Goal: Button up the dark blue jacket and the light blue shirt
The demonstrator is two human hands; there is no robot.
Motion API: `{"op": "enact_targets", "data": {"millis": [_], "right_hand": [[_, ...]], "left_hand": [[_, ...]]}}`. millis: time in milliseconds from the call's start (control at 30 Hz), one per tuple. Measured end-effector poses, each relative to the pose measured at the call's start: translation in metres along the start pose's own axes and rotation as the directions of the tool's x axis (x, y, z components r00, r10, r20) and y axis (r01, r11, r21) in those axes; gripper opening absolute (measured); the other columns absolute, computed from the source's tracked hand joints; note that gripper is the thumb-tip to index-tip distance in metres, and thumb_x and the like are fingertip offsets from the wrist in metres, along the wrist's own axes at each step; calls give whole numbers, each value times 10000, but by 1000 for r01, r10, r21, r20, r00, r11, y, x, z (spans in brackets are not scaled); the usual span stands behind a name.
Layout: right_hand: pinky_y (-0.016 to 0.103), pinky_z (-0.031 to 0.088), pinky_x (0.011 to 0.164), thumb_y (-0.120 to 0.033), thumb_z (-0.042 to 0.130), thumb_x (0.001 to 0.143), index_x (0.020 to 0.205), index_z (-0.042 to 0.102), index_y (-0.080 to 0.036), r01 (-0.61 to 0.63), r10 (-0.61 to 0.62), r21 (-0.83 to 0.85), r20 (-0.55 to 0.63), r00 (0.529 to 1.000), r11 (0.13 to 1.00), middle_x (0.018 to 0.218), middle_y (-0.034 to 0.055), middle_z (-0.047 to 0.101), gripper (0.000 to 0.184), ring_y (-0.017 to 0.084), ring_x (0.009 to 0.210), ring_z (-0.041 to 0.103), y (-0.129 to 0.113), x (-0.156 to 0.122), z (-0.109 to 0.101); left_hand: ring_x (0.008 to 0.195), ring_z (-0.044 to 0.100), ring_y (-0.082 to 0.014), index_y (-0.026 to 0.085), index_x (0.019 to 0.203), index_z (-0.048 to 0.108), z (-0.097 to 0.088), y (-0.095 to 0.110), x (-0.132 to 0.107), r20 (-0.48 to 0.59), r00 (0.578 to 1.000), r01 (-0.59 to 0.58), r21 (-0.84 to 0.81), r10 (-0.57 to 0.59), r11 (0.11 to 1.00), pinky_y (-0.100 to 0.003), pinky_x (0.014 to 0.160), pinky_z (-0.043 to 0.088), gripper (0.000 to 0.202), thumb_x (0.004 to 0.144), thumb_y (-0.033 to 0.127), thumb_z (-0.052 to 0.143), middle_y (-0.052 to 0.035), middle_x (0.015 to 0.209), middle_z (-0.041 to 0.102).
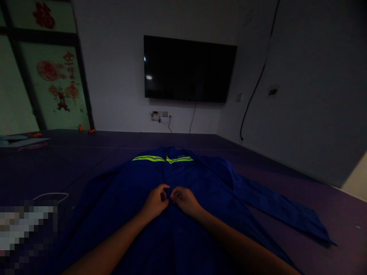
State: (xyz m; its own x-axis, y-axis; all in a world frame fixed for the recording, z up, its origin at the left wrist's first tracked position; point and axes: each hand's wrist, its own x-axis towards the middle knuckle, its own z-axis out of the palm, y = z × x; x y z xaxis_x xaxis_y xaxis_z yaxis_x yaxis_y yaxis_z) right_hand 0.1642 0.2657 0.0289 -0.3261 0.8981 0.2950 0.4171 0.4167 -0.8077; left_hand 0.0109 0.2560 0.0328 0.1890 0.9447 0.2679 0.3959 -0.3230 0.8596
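Observation:
A dark blue work jacket point(195, 179) is spread front side up on the floor, its collar end away from me. Yellow-green reflective strips point(150, 158) cross its chest on both sides of the front opening. My left hand point(157, 200) and my right hand point(185, 200) meet over the middle of that opening, almost touching. Both have curled fingers that appear to pinch the two front edges of the cloth. The dim light hides the fingertips and any fastener between them. The jacket's sleeve point(283, 204) stretches out to the right.
Purple floor mats point(94, 152) surround the jacket. A pale cable loop point(54, 194) lies at the left beside a blurred-out patch. Small orange objects point(86, 129) lie by the glass door point(54, 84). A television point(189, 68) hangs on the far wall, and a black cable point(255, 91) runs down at the right.

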Motion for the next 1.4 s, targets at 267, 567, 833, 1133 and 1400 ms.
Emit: {"op": "enact_targets", "data": {"millis": [267,567,833,1133,1400], "right_hand": [[193,366,513,-160,499,751,726,567,-169,-34,32,56,32,999,998,572,-28,576,73,99,524,545,7,3,2],[191,342,492,-194,488,772,760,558,-173,-36,33,61,46,998,997,588,-29,562,74,88,501,499,13,4,3],[175,324,445,-192,481,778,755,538,-172,-81,71,79,121,990,994,565,-43,533,64,69,450,454,11,8,0],[171,340,421,-141,514,717,682,536,-152,-193,159,179,192,969,965,479,-66,497,43,57,383,433,11,14,-3],[169,344,423,-206,535,719,682,574,-153,-100,93,178,48,995,979,510,-40,530,75,71,442,478,13,8,1]], "left_hand": [[564,481,-80,142,1020,552,-1,2,0,12,1000,-6,69,5,998,-189,568,362,461,581,19,485,48,605,512],[559,500,-79,134,1026,551,-1,1,2,5,1000,19,85,-19,996,-189,569,372,470,578,14,472,51,595,524],[551,511,-92,138,1017,561,0,3,1,-20,1000,-17,150,21,989,-202,565,374,455,585,29,472,47,581,538],[561,512,-95,131,989,572,-2,-2,2,-6,1000,-17,78,18,997,-208,568,372,424,585,56,469,39,600,545],[538,488,-86,123,977,562,-3,-5,5,18,998,62,-111,-61,992,-198,545,357,403,579,93,501,53,582,525]]}}
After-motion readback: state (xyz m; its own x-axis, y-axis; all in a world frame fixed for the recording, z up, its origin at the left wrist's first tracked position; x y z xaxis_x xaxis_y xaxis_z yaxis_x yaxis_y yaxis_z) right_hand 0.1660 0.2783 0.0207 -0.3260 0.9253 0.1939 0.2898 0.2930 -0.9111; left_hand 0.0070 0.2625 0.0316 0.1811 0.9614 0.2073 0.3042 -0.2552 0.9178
